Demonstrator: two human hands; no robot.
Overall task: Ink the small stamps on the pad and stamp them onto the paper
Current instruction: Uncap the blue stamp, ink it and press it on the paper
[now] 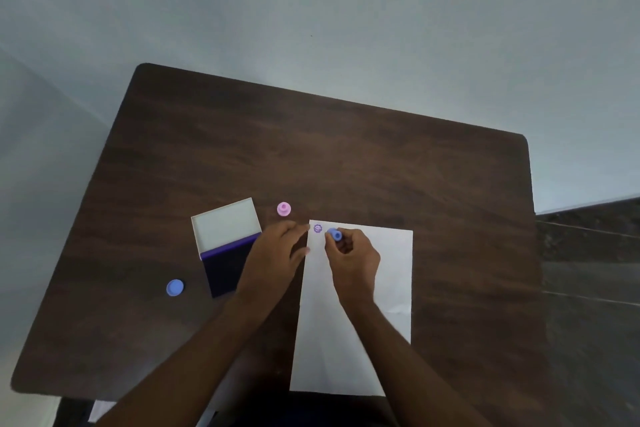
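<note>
Stamping step: right hand [353, 255], grip pinched round the blue stamp [335, 235], holds it at the paper [360, 305] top, just beside one purple print [318, 228]. Left hand [277, 250], fingers loose, steadies the paper's edge. Next, probably: press squarely, lift straight; ink pad [225, 267] lies open to the left.

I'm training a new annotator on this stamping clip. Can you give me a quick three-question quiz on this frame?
1. True or false: the paper already bears one purple imprint.
2. Which hand grips the blue stamp?
3. The pink stamp stands: A) on the paper, B) on the table, C) in the ink pad.

Key: 1 true; 2 the right hand, while the left hand steadies the paper's edge; 3 B.
</note>
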